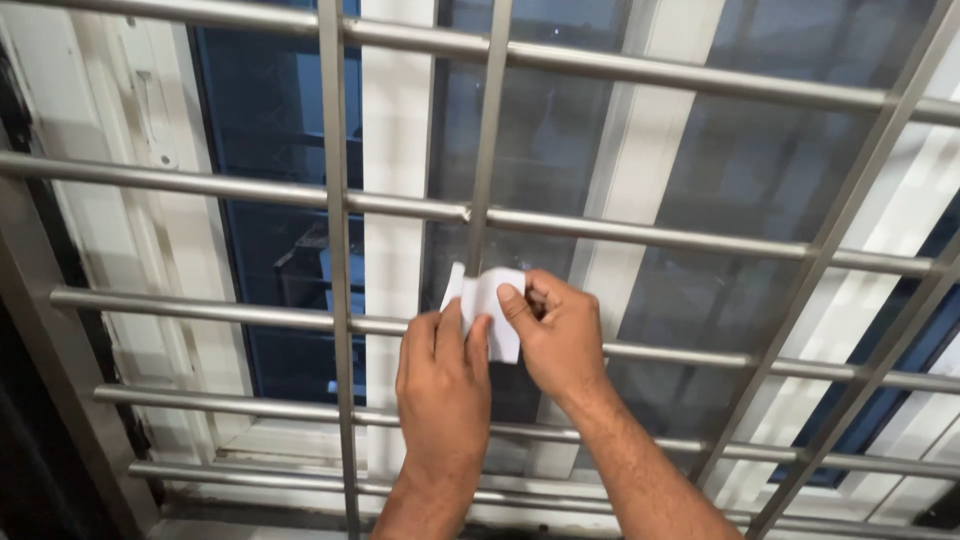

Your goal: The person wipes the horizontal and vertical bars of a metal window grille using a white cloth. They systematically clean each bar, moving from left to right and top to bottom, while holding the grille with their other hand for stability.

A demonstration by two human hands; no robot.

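White cloth (490,305): centre of view, pressed against window glass (740,190) behind steel grille bars (400,207). Left hand (445,385), at 6 o'clock of it, fingers laid on its lower edge. Right hand (560,335), at 3 o'clock, grip pinching the cloth.

White folded paper (489,303): crumpled, small, held upright against the metal window grille (640,232), just below a horizontal bar, at the scene's centre, partly covered by fingers.
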